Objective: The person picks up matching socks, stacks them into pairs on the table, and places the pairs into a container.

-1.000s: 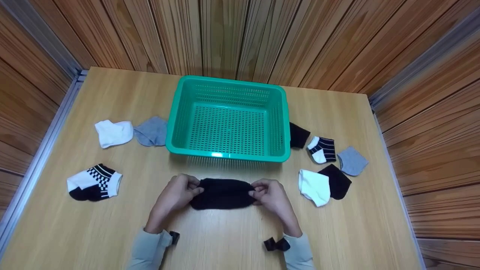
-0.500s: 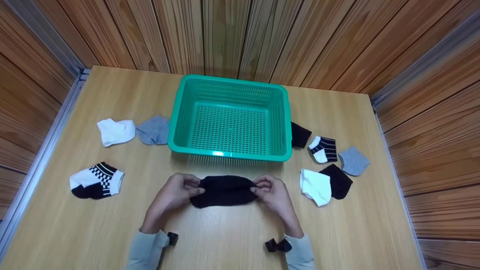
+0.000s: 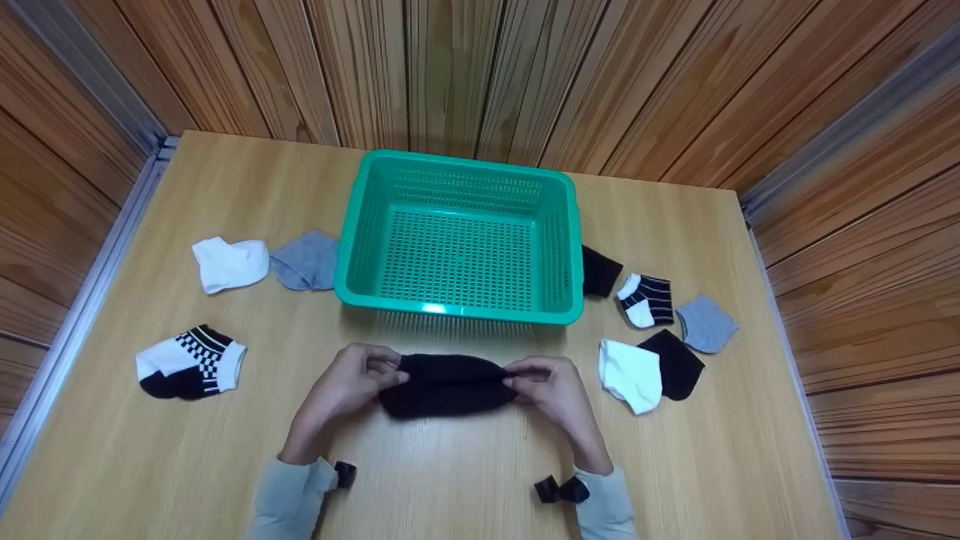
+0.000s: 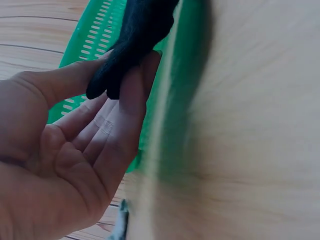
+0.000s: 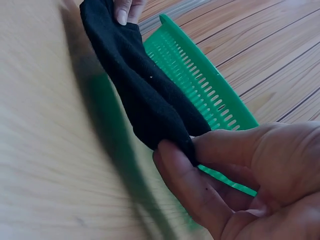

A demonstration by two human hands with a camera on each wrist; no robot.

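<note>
At the far left of the head view, a checked sock (image 3: 191, 362) is lying on the wooden table (image 3: 442, 487). A white sock (image 3: 230, 265) is lying above it in the frame, and a grey sock (image 3: 306, 261) is lying just right of that, meeting the edge of the green basket (image 3: 487, 312) in the picture. At lower centre, the left hand (image 3: 351, 382) is pinching the left end of a long black sock (image 3: 450, 386) between thumb and fingers. The long black sock is spanning both hands below the green basket, which is standing at upper centre. The right hand (image 3: 553, 384) is pinching the other end. Farther right, a partly hidden sock (image 3: 600, 271), a bright white sock (image 3: 631, 376), a striped sock (image 3: 649, 300), a plain dark sock (image 3: 680, 365) and a pale grey sock (image 3: 706, 324) are lying close together.
</note>
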